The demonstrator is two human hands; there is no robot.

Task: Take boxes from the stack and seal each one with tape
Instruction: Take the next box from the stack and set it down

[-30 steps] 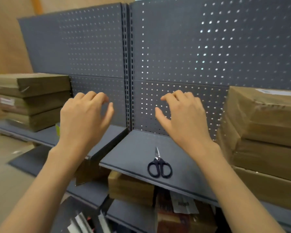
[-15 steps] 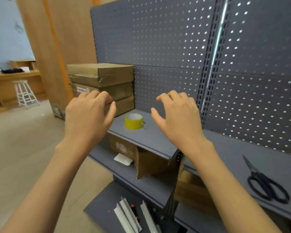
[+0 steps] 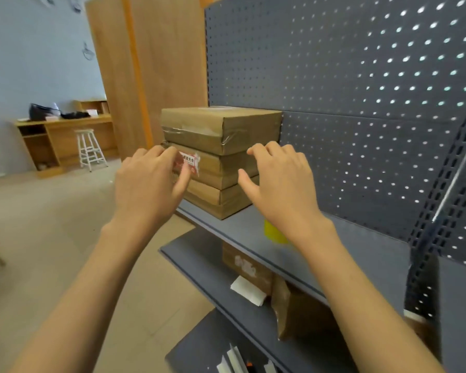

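Note:
Three flat cardboard boxes are stacked on the grey shelf (image 3: 242, 227). The top box (image 3: 221, 127) carries clear tape along its side. The middle box (image 3: 215, 168) has a red and white label. My left hand (image 3: 151, 184) hovers in front of the stack's left corner, fingers loosely curled, holding nothing. My right hand (image 3: 280, 184) is raised at the stack's right side, fingers relaxed and empty. A yellow tape roll (image 3: 273, 232) stands on the shelf, mostly hidden behind my right wrist.
A dark pegboard wall (image 3: 361, 103) backs the shelf. A lower shelf (image 3: 199, 265) holds a brown box (image 3: 248, 265) and a white paper. To the left lie open floor, a wooden desk (image 3: 65, 125) and a white stool (image 3: 88, 149).
The view has swung left from the scissors and right-hand boxes to the left stack. Both hands have moved in close to that stack, staying empty.

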